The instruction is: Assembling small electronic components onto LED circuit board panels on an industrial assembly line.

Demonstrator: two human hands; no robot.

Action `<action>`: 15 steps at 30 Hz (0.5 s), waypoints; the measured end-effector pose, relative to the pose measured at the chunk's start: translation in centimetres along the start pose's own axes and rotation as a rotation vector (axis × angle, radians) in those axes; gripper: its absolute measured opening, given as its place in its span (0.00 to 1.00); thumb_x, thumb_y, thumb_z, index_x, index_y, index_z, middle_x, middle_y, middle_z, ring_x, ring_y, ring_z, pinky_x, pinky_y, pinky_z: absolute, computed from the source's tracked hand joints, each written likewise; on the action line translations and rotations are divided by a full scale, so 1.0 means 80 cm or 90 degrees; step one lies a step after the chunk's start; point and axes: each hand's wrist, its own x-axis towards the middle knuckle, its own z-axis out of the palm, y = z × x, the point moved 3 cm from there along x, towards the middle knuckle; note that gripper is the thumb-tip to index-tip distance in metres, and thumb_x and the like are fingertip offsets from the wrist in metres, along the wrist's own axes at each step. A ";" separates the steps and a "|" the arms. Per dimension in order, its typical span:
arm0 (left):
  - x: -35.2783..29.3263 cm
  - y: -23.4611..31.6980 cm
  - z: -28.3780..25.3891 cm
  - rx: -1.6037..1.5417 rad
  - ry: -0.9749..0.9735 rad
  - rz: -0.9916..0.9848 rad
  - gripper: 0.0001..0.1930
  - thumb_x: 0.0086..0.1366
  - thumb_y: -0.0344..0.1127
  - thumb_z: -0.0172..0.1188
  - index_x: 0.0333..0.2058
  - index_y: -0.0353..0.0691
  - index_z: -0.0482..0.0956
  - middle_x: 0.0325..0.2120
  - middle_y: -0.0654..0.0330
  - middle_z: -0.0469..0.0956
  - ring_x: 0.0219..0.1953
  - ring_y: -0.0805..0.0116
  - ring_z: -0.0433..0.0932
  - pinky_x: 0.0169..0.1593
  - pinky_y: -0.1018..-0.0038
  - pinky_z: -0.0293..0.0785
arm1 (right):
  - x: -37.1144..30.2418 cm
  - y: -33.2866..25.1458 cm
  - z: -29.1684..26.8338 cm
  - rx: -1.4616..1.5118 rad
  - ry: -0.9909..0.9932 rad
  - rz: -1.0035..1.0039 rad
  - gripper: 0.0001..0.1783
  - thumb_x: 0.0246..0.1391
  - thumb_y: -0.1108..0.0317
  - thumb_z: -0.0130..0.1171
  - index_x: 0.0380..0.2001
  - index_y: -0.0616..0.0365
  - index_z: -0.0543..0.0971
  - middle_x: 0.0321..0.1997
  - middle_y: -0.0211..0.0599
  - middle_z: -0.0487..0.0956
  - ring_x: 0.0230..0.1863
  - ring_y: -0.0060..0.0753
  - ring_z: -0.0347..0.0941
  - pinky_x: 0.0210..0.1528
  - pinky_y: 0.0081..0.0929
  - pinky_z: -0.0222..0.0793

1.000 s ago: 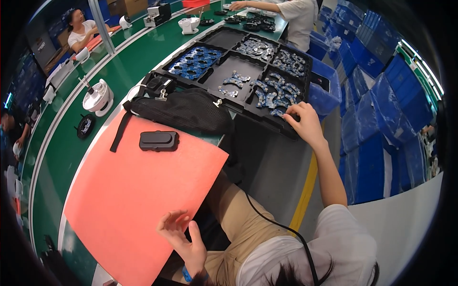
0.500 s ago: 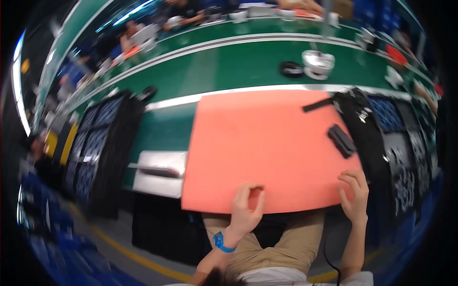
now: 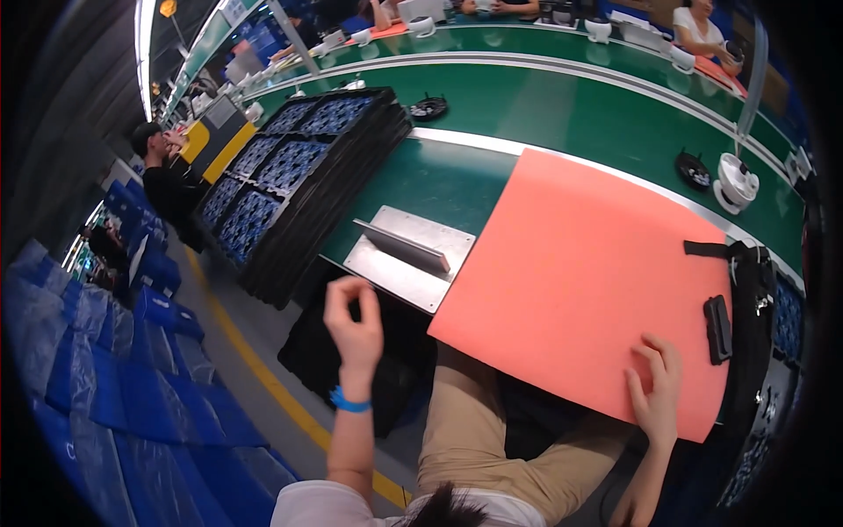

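Observation:
Past the near edge of the bench, my left hand [image 3: 354, 329] hangs in the air, a blue band [image 3: 350, 401] round its wrist. Its fingers curve loosely toward the thumb, a gap shows between them, and I see nothing held. Nearest to it is a flat metal plate [image 3: 395, 274] with an upright bar [image 3: 402, 245]. My right hand [image 3: 656, 382] is over the near right part of an orange-pink mat [image 3: 580, 272], its bent fingers apart and nothing in them; whether it touches the mat I cannot tell. A black oblong part [image 3: 717, 329] lies at the mat's right edge.
Stacked black trays [image 3: 303, 189] with bluish parts stand at the left. More trays [image 3: 788, 321] and black material [image 3: 751, 303] are at the right. Beyond the mat are a white device [image 3: 736, 183] and a black round part [image 3: 693, 169]. Blue covered stacks [image 3: 132, 386] fill the lower left; people sit across the bench.
The view has turned left, showing more of the trays and floor. My left hand has moved left off the mat's near edge toward the metal plate. My right hand stays over the mat's right side.

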 end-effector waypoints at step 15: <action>0.209 -0.153 -0.128 0.599 -0.196 -0.148 0.22 0.64 0.55 0.44 0.46 0.50 0.77 0.52 0.53 0.68 0.56 0.49 0.62 0.57 0.54 0.59 | 0.001 -0.006 0.003 -0.040 0.024 -0.018 0.16 0.43 0.72 0.57 0.39 0.60 0.73 0.50 0.42 0.70 0.52 0.47 0.64 0.55 0.38 0.59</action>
